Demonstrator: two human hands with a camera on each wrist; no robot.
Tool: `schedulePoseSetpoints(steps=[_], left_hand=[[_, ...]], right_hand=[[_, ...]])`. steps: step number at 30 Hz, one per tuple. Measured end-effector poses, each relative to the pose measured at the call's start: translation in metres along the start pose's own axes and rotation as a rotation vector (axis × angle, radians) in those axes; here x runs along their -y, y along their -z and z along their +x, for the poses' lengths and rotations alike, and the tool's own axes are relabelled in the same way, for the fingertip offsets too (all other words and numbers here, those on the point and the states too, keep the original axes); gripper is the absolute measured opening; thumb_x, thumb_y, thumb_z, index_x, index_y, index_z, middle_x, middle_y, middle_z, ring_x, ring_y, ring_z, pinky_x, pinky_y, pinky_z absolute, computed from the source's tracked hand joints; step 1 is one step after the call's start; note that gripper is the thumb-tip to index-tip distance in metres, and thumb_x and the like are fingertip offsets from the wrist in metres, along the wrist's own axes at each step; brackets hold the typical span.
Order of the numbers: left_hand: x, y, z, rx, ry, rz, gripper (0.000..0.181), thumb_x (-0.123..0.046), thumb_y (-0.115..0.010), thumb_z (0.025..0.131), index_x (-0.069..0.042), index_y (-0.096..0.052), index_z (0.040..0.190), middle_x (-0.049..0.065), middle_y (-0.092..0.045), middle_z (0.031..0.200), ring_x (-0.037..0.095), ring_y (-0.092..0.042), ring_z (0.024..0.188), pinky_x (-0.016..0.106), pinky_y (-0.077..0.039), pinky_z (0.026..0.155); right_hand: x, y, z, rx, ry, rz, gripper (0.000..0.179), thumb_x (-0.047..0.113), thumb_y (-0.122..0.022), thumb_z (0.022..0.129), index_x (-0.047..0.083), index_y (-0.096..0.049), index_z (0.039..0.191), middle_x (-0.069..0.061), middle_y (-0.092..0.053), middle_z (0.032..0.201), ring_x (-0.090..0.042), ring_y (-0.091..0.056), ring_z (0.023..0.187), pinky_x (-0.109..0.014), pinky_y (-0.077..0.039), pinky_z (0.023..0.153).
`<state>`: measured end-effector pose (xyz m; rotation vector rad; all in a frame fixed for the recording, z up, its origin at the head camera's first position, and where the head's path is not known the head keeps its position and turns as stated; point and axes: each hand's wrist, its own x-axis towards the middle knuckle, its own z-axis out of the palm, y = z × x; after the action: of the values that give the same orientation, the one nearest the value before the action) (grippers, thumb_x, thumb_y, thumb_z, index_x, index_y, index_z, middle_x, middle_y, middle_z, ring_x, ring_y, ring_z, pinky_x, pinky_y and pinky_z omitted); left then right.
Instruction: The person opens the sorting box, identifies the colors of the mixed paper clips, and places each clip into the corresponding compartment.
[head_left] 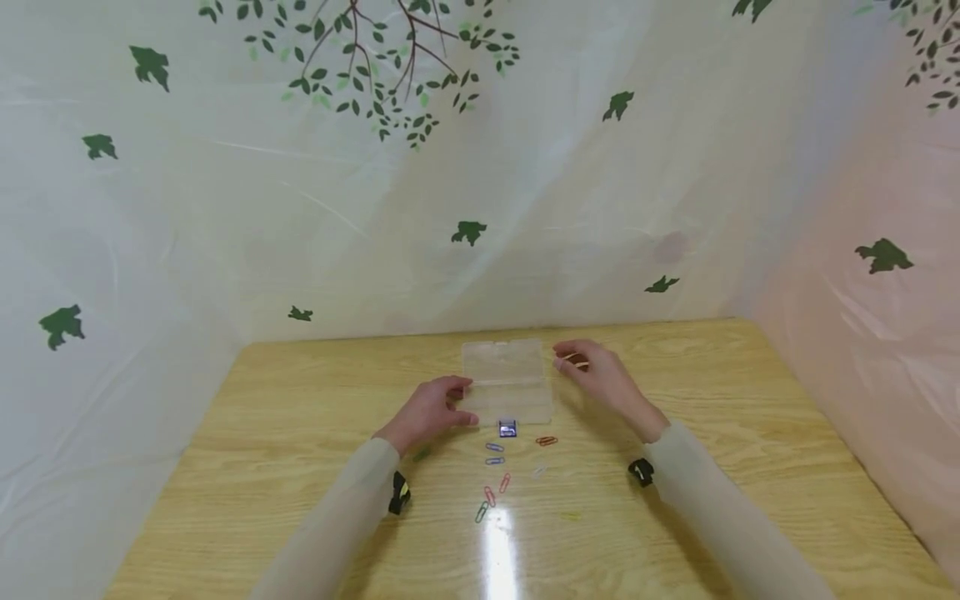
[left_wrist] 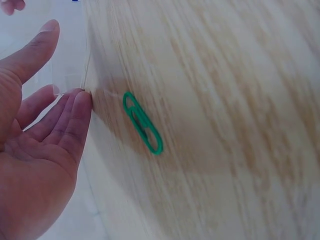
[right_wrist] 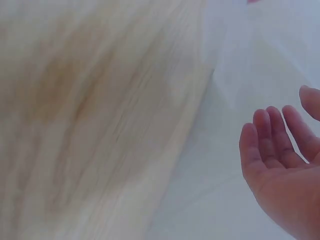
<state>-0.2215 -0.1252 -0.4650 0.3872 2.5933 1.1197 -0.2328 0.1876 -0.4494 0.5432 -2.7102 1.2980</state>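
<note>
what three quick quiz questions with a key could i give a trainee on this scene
1. True or false: the right hand is gripping the clear plastic case.
2. In the left wrist view, what colour is the paper clip lying beside the left hand? a) yellow b) green c) red
3. In the head view, how many blue paper clips lie on the near side of the case?

Key: 1. False; that hand holds nothing. 2. b. 3. Two.
</note>
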Motion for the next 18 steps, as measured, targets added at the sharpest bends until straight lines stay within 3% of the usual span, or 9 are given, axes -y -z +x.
schedulePoseSetpoints(steps=[8,18], left_hand=[[-0.004,0.000,-0.003,-0.003,0.002,0.009,0.068,-0.024,-0.085,0.087,-0.007,-0.056,0.146,0.015,-0.063,0.134,0.028,-0.063,0.115,0.045,-0.052,0.103],[-0.005,0.000,-0.004,-0.006,0.016,-0.009,0.067,-0.023,-0.085,0.088,-0.007,-0.056,0.146,0.014,-0.063,0.135,0.029,-0.063,0.116,0.046,-0.052,0.104]], right_hand=[[0.023,-0.006,-0.024,0.006,0.015,0.019,0.024,0.017,-0.070,0.101,0.001,-0.071,0.119,-0.009,-0.073,0.112,-0.025,-0.070,0.101,-0.042,-0.060,0.087],[0.029,-0.009,-0.046,0.148,0.069,0.048,0.022,0.023,-0.070,0.101,0.007,-0.077,0.115,0.003,-0.075,0.110,-0.016,-0.069,0.100,-0.035,-0.059,0.086]])
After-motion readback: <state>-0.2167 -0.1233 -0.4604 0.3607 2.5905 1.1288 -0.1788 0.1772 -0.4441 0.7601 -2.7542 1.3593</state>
